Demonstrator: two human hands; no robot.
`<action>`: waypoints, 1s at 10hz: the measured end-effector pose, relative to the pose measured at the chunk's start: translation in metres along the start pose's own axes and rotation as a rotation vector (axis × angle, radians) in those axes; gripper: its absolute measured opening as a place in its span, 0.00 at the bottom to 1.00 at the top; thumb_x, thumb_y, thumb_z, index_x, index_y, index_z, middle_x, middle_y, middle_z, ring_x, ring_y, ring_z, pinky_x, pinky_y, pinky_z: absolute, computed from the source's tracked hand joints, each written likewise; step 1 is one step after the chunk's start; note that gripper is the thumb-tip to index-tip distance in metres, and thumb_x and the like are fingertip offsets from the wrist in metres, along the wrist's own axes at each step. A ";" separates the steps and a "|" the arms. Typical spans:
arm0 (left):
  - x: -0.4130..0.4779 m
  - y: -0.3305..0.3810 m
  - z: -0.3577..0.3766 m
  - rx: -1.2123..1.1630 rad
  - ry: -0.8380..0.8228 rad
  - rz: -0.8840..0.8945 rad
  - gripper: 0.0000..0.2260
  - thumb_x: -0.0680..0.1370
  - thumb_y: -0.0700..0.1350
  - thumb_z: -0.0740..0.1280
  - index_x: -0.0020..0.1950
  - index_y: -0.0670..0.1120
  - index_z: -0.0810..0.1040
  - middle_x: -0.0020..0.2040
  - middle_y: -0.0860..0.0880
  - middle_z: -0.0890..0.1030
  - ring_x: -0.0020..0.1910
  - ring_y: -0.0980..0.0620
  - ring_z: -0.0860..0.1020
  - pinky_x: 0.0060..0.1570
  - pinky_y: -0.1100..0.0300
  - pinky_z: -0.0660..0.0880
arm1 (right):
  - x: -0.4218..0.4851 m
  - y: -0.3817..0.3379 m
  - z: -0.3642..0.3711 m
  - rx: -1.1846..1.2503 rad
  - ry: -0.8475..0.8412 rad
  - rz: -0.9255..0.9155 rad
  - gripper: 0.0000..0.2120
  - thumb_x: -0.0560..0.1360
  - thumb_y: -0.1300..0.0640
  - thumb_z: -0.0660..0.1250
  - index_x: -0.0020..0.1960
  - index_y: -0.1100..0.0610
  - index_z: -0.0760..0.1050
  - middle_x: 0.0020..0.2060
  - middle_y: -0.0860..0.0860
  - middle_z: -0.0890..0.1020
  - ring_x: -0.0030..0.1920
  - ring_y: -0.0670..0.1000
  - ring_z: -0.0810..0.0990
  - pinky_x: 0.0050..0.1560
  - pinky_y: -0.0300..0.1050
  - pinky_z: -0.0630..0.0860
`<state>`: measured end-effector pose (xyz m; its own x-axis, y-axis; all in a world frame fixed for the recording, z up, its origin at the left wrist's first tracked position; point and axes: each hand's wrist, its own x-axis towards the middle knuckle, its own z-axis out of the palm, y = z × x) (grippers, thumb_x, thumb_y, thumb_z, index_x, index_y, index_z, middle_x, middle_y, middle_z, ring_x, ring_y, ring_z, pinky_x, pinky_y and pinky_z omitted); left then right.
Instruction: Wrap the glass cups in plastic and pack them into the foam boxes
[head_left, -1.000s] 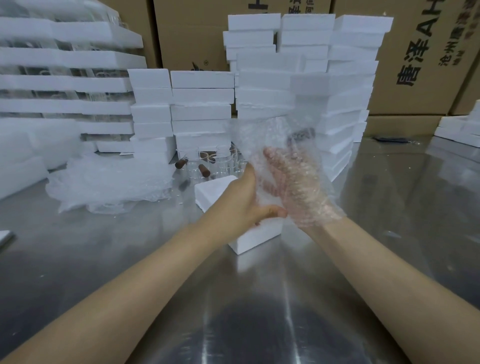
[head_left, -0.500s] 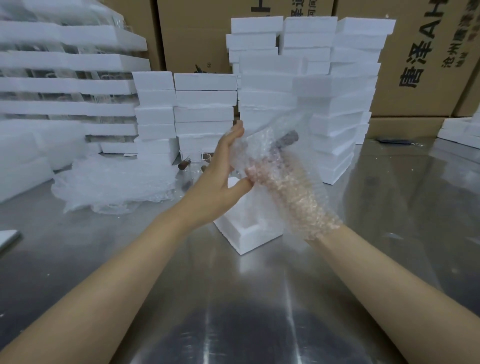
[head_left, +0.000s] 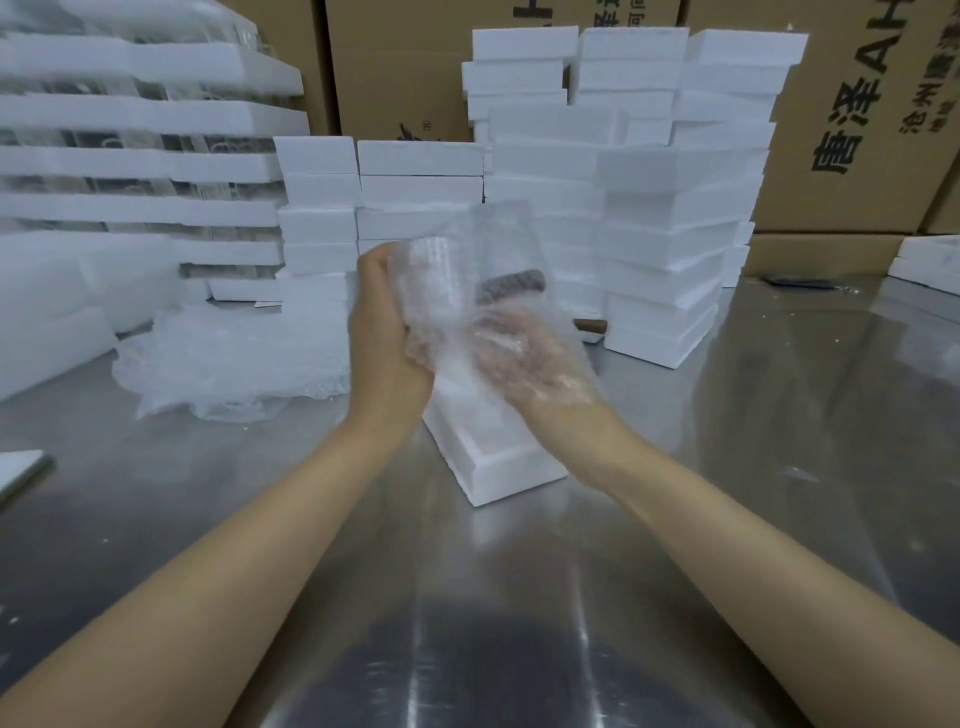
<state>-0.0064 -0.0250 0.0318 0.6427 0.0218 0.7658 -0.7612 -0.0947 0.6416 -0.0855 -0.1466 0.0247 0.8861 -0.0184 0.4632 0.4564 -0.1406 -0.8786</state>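
A glass cup with a dark stopper (head_left: 511, 285) lies inside a sheet of bubble wrap (head_left: 467, 270) that I hold above the table. My left hand (head_left: 382, 332) grips the left side of the wrapped bundle, fingers curled round it. My right hand (head_left: 524, 358) is under the plastic and cradles the bundle from below and the right; the wrap veils its fingers. Just beneath the hands an open white foam box (head_left: 498, 457) lies on the steel table (head_left: 467, 597).
Stacks of white foam boxes (head_left: 665, 208) stand behind the hands, with more foam trays (head_left: 130, 171) at the left. A heap of bubble wrap (head_left: 228, 364) lies left of centre. Cardboard cartons (head_left: 857, 104) line the back. A brown stopper (head_left: 592, 326) peeks out right of the bundle.
The loose sheet has been folded over the cup. My left hand moved from the bundle's lower edge up onto its left side, and the bundle has drawn tighter.
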 end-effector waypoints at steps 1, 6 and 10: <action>0.005 -0.006 -0.009 -0.056 0.202 -0.119 0.10 0.73 0.40 0.63 0.51 0.50 0.68 0.41 0.59 0.74 0.37 0.63 0.73 0.36 0.66 0.72 | -0.009 0.002 0.005 0.005 -0.143 -0.045 0.19 0.77 0.71 0.61 0.61 0.51 0.75 0.60 0.45 0.79 0.59 0.43 0.79 0.52 0.36 0.77; -0.009 0.016 0.015 -0.380 -0.028 -0.344 0.09 0.75 0.41 0.60 0.37 0.49 0.63 0.31 0.58 0.71 0.31 0.62 0.69 0.30 0.70 0.65 | -0.001 0.001 -0.005 -0.037 0.118 0.107 0.02 0.65 0.58 0.66 0.35 0.56 0.75 0.33 0.46 0.83 0.34 0.38 0.77 0.42 0.38 0.78; -0.036 0.023 0.019 -0.002 -0.695 0.024 0.31 0.71 0.67 0.60 0.71 0.66 0.51 0.76 0.60 0.54 0.71 0.60 0.63 0.65 0.59 0.65 | 0.011 0.007 -0.040 0.143 0.584 0.084 0.13 0.81 0.67 0.53 0.40 0.55 0.66 0.32 0.49 0.71 0.31 0.43 0.72 0.32 0.31 0.71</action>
<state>-0.0457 -0.0468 0.0178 0.5315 -0.6226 0.5743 -0.7756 -0.0852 0.6254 -0.0755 -0.1880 0.0283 0.7470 -0.5694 0.3433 0.4292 0.0187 -0.9030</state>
